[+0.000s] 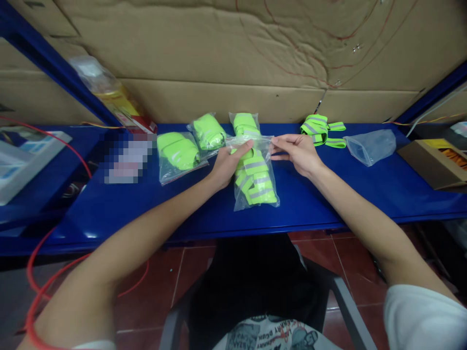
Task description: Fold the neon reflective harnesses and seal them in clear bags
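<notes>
A clear plastic bag [255, 177] with neon green straps with grey stripes inside is held by its top edge over the blue table [204, 214]. My left hand [228, 165] pinches the bag's upper left part, thumb on top. At the top right corner, my right hand [297, 151] has thumb and fingertips closed on the bag's edge. Behind it lies another bagged green bundle [246, 124]. Two more bagged bundles sit to the left, one nearer [178, 150] and one farther back [208, 132]. Loose green straps [315, 129] lie beyond my right hand.
An unfilled clear bag [374, 147] lies at the right, beside an open cardboard box [434, 163]. A plastic bottle [109, 90] stands at the back left. Red hose [32, 272] loops at the lower left. Cardboard [204, 53] lines the back.
</notes>
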The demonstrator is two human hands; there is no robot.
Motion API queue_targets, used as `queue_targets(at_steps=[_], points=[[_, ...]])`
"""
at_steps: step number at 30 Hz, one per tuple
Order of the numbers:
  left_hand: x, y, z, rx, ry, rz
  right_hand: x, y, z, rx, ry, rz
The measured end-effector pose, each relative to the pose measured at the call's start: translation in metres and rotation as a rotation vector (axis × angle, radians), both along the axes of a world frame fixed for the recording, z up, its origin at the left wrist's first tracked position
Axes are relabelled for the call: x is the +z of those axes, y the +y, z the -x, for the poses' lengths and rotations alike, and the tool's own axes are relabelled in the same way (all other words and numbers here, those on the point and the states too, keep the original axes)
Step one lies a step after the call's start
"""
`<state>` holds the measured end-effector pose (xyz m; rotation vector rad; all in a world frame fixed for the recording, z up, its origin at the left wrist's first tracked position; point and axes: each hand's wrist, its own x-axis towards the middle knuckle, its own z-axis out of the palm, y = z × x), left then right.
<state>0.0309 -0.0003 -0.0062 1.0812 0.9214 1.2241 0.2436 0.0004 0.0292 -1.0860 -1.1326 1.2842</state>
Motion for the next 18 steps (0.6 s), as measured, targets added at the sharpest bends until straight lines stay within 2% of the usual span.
queue_targets(at_steps=[9, 13, 18], points=[[0.0000, 0.0018, 0.0014, -0.017, 0.060, 0.029, -0.0070, 0.0014, 0.0046, 0.014, 0.054, 0.036], [0.0001, -0.0014, 0.0003, 0.029, 0.093, -0.003, -0.0047, -0.0013, 0.0064, 0.026, 0.020, 0.119], [-0.0009, -0.0027, 0.0017, 0.005, 0.144, -0.067, -0.0041, -0.0033, 0.0088, -0.005, -0.008, 0.108]])
